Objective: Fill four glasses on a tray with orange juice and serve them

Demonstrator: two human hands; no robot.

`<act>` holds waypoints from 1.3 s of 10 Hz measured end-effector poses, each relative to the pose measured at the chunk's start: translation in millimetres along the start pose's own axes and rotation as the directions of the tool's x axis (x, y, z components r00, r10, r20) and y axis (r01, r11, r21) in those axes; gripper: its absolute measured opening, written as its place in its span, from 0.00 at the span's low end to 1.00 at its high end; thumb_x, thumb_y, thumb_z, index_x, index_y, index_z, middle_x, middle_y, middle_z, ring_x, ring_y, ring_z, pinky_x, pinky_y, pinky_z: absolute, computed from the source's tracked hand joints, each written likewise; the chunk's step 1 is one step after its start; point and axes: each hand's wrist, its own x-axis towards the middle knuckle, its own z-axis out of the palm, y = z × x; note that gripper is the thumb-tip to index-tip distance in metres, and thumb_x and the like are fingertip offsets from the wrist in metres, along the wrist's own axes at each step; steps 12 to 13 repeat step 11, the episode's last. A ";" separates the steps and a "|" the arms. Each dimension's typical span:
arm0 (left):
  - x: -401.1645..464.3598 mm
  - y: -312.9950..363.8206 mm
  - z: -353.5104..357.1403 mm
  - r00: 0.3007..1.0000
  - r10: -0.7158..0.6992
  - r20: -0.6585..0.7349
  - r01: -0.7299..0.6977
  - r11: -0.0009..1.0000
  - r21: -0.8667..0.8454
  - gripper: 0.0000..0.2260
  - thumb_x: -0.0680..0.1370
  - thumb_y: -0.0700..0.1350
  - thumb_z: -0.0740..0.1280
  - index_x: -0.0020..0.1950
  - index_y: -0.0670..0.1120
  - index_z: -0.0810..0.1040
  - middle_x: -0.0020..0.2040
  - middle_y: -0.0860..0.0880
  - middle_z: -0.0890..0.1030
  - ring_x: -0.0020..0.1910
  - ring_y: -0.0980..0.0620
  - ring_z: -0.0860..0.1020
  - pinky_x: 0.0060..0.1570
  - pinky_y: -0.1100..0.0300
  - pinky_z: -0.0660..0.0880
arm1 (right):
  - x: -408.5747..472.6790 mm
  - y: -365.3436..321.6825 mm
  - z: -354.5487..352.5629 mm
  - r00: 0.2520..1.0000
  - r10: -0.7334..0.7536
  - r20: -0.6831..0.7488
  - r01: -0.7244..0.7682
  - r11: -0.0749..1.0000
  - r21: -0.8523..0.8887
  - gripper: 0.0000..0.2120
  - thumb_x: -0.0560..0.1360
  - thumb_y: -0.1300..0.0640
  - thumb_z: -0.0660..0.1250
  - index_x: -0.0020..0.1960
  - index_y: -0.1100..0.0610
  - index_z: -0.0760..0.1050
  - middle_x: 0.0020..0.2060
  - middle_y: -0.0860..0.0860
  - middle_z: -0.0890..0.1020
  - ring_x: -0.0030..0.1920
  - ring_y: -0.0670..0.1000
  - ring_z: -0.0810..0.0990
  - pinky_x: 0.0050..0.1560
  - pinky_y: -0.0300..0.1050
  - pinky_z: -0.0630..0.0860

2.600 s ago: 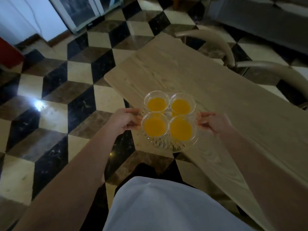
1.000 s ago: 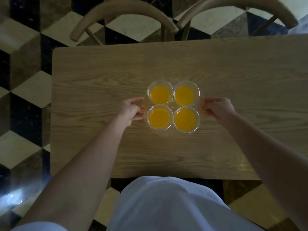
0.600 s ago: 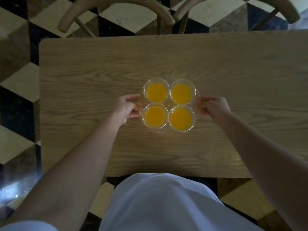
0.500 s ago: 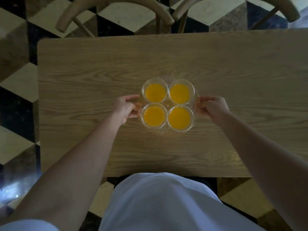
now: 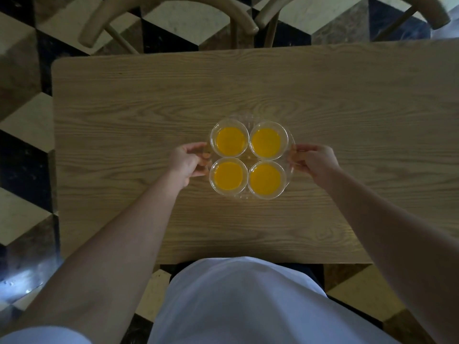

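Observation:
Several clear glasses full of orange juice (image 5: 229, 142) stand two by two on a round clear glass tray (image 5: 244, 196) over the middle of the wooden table (image 5: 124, 120). My left hand (image 5: 187, 162) pinches the tray's left rim, thumb on top. On the opposite side my right hand (image 5: 314, 161) pinches the right rim the same way. I cannot tell whether the tray touches the table top.
Two curved wooden chair backs (image 5: 159, 11) stand at the table's far edge. The table's left edge drops to a checkered marble floor (image 5: 24, 120). My white shirt (image 5: 236, 301) covers the near edge.
I came from beside the table to face it squarely. The tray with the glasses has moved over the table's middle and sunk lower. Both hands keep their hold on the rim.

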 end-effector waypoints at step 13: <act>-41.6 -7.6 -4.4 0.991 0.136 -0.008 -0.132 0.973 0.191 0.15 0.82 0.40 0.62 0.68 0.47 0.75 0.55 0.47 0.80 0.51 0.48 0.80 0.51 0.48 0.82 | -33.7 -2.1 16.3 0.985 -0.083 -0.149 0.043 0.967 -0.251 0.15 0.72 0.61 0.66 0.57 0.56 0.83 0.48 0.53 0.82 0.48 0.53 0.80 0.46 0.49 0.81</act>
